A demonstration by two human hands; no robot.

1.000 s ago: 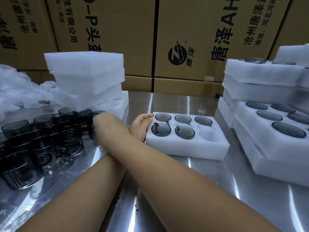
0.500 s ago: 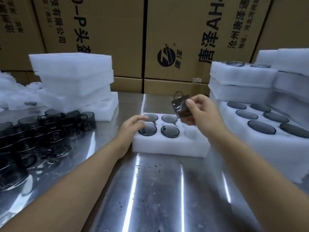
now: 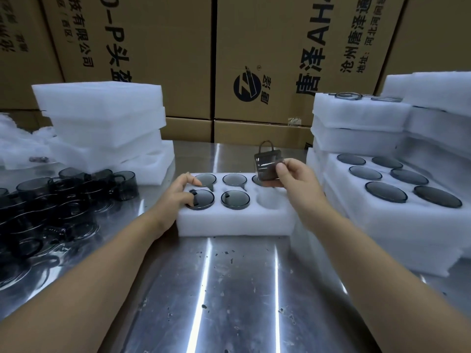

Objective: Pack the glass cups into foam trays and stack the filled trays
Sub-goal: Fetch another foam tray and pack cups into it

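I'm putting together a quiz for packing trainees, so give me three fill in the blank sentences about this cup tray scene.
The held cup is in the right hand, while the left hand rests on the foam ___.
The tray has exactly ___ empty pocket.
The loose cups lie to the tray's ___.
Missing words: tray, one, left.

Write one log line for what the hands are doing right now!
left hand: rests on foam tray | right hand: holds glass cup above foam tray | front right pocket: empty

Dim, soft focus – glare streaks on steel table [image 3: 229, 289]; edges bowed.
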